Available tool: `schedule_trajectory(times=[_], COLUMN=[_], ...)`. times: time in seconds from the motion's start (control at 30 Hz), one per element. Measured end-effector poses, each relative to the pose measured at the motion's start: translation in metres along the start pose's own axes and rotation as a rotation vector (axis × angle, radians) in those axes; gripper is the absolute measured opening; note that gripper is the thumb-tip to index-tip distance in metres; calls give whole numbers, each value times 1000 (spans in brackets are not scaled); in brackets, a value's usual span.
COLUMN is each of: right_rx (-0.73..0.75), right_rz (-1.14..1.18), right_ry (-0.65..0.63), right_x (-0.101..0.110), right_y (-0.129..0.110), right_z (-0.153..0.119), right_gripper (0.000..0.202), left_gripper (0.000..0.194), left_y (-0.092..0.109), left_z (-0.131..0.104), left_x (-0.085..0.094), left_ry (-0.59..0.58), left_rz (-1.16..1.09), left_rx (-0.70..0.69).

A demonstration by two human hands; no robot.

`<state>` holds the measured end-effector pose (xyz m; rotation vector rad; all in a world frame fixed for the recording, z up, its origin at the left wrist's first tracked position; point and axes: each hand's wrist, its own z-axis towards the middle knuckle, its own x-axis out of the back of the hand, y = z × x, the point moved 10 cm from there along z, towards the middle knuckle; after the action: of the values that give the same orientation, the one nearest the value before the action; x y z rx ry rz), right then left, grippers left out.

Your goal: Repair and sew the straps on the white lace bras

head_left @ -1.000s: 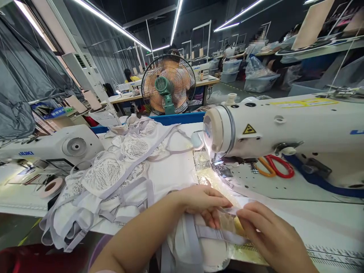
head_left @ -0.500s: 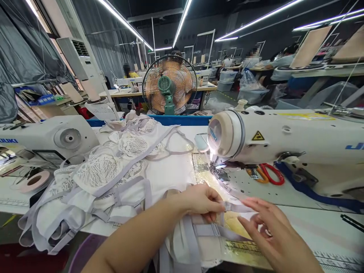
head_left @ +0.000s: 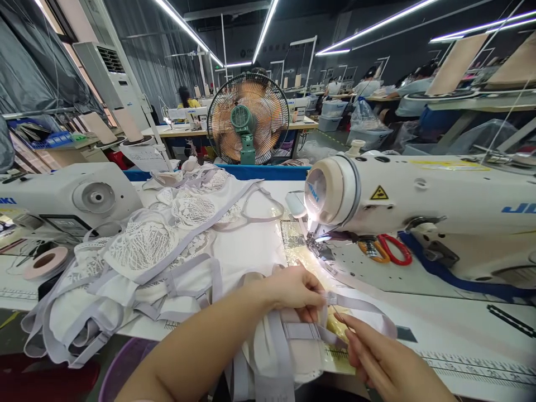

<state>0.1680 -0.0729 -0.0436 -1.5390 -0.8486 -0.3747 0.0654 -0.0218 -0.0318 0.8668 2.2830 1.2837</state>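
Note:
My left hand [head_left: 295, 290] is closed in a pinch on a pale lilac bra strap [head_left: 360, 302], close to a small strap slider [head_left: 330, 298]. From there the strap loops out to the right and curves back behind my right hand [head_left: 381, 352]. That hand is closed too, its thumb and fingertips pinching what looks like the strap's thin end just right of the slider. Below both hands, a white bra [head_left: 304, 357] hangs over the table edge, with another adjuster on its strap.
White lace bras [head_left: 142, 245] lie heaped on the left. A lit sewing machine [head_left: 335, 192] stands at right, with red-handled scissors [head_left: 396, 249] under its arm. Another machine [head_left: 96, 192] is at far left, beside a tape roll [head_left: 46, 262]. A fan [head_left: 247, 120] stands behind the table.
My right hand has moved left and down, its spread fingers closing into a pinch near the slider. The strap now bows out in a loop to the right. My left hand keeps its pinch.

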Motion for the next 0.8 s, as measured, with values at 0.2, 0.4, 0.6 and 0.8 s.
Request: schedule_trajectory(times=[0.2,0.4,0.6,0.8], right_rx=[-60,-67,-88,-102], right_rz=[43,56,99,183], right_ry=[-34,132,269,378], right_x=[-7,2,0,16], right_y=[6,-11,-24,-33], right_z=[0,-3,-6,-4], right_gripper=[40,37,35,26], left_gripper=[13,13,18,14], left_y=[-4,-4,0,-11], left_z=[3,4,0,5], left_x=[-1,-1,-2,-10], left_ry=[-10,-2,6,-58], left_rz=[-24,-19,-43,-87], left_rx=[8,16,24,46])
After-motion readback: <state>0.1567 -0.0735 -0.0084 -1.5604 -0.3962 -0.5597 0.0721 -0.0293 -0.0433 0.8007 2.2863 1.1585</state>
